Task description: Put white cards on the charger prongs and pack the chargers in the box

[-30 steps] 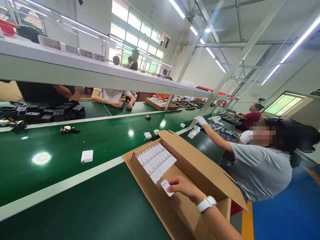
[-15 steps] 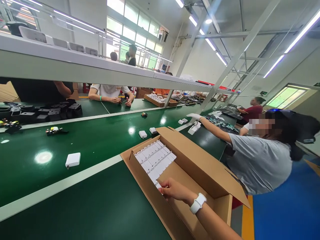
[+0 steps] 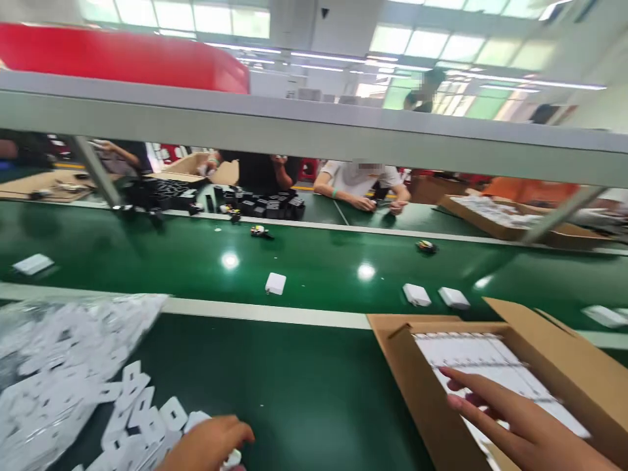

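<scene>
My right hand [image 3: 530, 418] hovers over the open cardboard box [image 3: 417, 386], fingers stretched apart and nothing in them. Rows of flat white cases [image 3: 475, 350] with small metal bits along their edges fill the part of the box that shows. At the bottom of the view, my left hand [image 3: 209, 445] is curled beside a pile of white plastic pieces [image 3: 147, 425] with small rectangular slots. A bit of white plastic [image 3: 231, 459] shows between its thumb and fingers, mostly hidden by the hand.
A clear plastic bag [image 3: 63, 366] of white pieces lies at left. White cases [image 3: 275, 283] and small electronic assemblies [image 3: 260, 231] sit on the green conveyor belt [image 3: 318, 261]. An overhead shelf [image 3: 314, 134] crosses above. Across the belt, a person in white [image 3: 360, 186] works with both hands.
The view has swung left, bringing the bag and pile into sight. My right hand has let go of the white case in the box and lifted open. My left hand has come into view.
</scene>
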Available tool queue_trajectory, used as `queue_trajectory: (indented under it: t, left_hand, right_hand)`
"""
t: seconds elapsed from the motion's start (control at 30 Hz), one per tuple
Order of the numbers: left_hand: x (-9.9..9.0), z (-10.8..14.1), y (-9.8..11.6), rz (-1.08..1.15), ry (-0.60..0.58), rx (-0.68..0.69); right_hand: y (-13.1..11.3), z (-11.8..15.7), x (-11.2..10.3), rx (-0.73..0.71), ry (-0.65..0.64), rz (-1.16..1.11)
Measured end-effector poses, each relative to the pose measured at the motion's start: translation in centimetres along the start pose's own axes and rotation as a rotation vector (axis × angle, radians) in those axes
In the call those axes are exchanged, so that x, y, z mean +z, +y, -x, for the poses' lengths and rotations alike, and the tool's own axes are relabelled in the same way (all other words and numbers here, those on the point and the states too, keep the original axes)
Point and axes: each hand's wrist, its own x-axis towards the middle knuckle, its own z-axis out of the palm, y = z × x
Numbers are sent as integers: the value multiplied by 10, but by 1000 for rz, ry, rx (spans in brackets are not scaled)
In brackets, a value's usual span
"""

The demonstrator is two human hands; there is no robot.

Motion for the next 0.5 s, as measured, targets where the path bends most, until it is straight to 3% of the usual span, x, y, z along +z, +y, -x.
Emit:
queue_trajectory:
  t: [0.1, 0.2, 0.33, 0.43, 0.5]
  left_hand:
    - [-43, 22, -13, -186, 232, -191]
    - [-57, 36, -15, -186, 310, -310]
    - [-33, 30, -19, -142, 254, -262]
    - [-11, 17, -27, -135, 296, -353]
    - [-6, 13, -31, -100, 327, -373]
  right_hand:
    - [-74, -44, 23, -287, -161, 165]
    - [-141, -97, 65, -472, -165, 311]
    - [-197, -159, 124, -525, -69, 304]
    - [-219, -179, 156, -586, -13, 236]
    - [-229, -187, 172, -613, -1, 184]
